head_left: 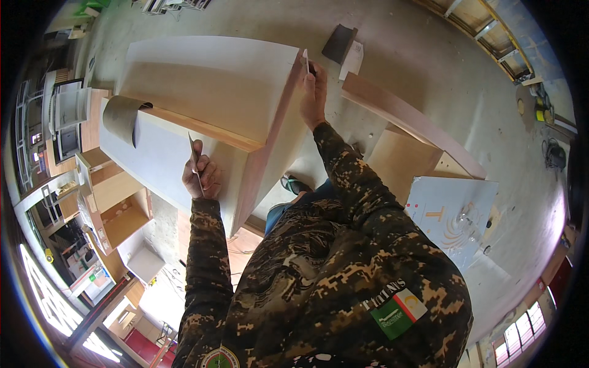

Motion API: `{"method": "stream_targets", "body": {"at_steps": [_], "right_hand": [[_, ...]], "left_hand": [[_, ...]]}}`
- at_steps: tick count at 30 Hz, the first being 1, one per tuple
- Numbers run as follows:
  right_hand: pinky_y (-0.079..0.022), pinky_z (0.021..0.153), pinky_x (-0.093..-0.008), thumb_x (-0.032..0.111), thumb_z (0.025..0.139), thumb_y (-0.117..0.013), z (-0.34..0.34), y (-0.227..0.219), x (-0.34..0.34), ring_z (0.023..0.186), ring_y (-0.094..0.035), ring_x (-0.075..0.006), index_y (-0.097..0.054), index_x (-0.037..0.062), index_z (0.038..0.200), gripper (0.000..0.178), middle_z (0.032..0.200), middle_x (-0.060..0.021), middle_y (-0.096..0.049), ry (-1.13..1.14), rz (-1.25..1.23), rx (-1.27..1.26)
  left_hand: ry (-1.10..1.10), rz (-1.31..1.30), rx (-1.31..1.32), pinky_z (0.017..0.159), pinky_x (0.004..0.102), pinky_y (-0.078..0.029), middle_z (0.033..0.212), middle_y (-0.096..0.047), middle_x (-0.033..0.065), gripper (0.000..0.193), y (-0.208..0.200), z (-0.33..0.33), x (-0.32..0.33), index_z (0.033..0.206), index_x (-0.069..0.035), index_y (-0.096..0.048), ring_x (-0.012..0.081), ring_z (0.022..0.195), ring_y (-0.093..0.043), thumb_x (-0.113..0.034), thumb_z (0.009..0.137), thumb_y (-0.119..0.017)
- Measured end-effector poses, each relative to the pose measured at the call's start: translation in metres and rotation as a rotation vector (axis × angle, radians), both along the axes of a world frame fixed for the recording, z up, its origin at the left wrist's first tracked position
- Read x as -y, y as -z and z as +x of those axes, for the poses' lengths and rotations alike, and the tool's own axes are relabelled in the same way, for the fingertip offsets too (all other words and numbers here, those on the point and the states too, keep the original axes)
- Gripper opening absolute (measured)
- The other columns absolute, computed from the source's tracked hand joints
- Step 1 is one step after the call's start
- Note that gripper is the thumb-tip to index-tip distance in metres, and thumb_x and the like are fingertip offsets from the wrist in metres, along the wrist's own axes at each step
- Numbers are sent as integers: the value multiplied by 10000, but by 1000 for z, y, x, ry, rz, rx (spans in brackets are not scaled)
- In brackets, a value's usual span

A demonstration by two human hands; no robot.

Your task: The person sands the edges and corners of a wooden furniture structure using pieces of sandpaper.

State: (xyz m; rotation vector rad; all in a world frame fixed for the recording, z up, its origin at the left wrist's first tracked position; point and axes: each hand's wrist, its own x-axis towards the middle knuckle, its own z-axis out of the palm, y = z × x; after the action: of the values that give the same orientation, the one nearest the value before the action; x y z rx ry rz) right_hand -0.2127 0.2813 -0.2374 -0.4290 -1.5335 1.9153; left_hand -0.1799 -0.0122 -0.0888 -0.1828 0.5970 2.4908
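A large wooden cabinet box [208, 98] stands before me, pale on top with a reddish-brown edge. My left hand [202, 175] rests against its near side and holds a thin flat strip [195, 156] upright along the panel. My right hand [314, 92] reaches to the far corner of the box and pinches the other end of a thin strip [305, 60] at the edge. A loose curl of brown edge band [120, 118] hangs off the left end of the box. Both sleeves are camouflage patterned.
Long brown board [405, 116] and a pale panel [402, 159] lean at my right. A white sheet with printed shapes [454, 214] lies on the concrete floor. Small open wooden boxes [119, 211] sit at left. A dark pad [339, 43] and paper lie beyond the cabinet.
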Motion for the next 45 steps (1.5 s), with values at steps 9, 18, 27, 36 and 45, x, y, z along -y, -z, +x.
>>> {"method": "stream_targets", "body": {"at_steps": [9, 18, 27, 36, 45], "right_hand": [[-352, 1072, -379, 277, 1041, -396, -10, -7, 7, 1230, -487, -295, -502, 10, 1326, 405, 1305, -167, -521, 118, 200, 111], [-358, 1072, -389, 200, 1031, -379, -15, -19, 7, 1227, -491, -307, -482, -9, 1344, 390, 1307, -179, -531, 132, 242, 101], [-342, 1080, -443, 202, 1024, -370, -18, -19, 17, 1234, -461, -380, -452, -20, 1354, 406, 1349, -203, -510, 158, 402, 103], [-358, 1066, -430, 129, 1001, -423, 7, 2, 29, 1248, -450, -373, -474, -17, 1339, 371, 1362, -198, -500, 106, 482, 136], [-385, 1050, -352, 131, 999, -450, 52, 8, 12, 1226, -509, -295, -532, -16, 1286, 333, 1280, -183, -548, -121, 198, 164]], "left_hand": [[-2, -28, 4, 330, 196, -395, 744, -640, 71, 429, 1, -2, -1, 1302, -26, -438, 99, 420, -479, -151, 931, -613], [15, -64, -9, 332, 216, -364, 723, -617, 44, 367, -3, 0, -1, 1253, -47, -465, 98, 397, -451, -174, 943, -616], [15, -65, -15, 355, 226, -391, 725, -613, 45, 347, -3, 0, -1, 1256, -48, -464, 104, 427, -480, -172, 958, -591], [35, -59, -21, 363, 222, -400, 736, -640, 54, 342, -4, -1, -4, 1256, -45, -470, 104, 433, -490, -167, 959, -587], [17, -84, -1, 355, 207, -383, 730, -630, 48, 336, -5, 0, -3, 1234, -54, -477, 97, 432, -471, -159, 943, -606]]}}
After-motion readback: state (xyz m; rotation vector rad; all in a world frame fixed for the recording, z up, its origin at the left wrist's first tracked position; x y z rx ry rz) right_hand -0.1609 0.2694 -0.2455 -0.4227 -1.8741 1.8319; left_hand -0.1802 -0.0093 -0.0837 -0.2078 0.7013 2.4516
